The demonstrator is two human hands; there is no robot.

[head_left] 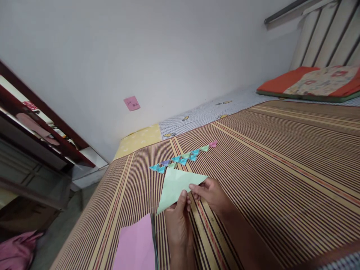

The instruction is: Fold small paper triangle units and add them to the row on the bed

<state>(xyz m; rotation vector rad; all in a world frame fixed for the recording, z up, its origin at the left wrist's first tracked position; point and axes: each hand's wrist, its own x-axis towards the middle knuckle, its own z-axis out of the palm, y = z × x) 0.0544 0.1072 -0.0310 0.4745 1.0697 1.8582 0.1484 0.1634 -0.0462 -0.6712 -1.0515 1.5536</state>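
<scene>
A pale green paper folded into a triangle (176,183) is held just above the striped bamboo mat (281,157). My left hand (177,221) pinches its lower edge with thumb and fingers. My right hand (211,194) pinches the right edge near the corner. Beyond the paper lies a row of several small folded paper triangles (182,158) in blue, green, purple and pink. A stack of pink paper sheets (137,245) lies on the mat to the left of my left wrist.
A white wall (140,56) with a pink sticky note (132,103) runs along the far side. A dark wooden shelf (33,131) stands at left. An orange and patterned cushion (312,83) rests at the back right. Pink cloth (17,250) lies on the floor.
</scene>
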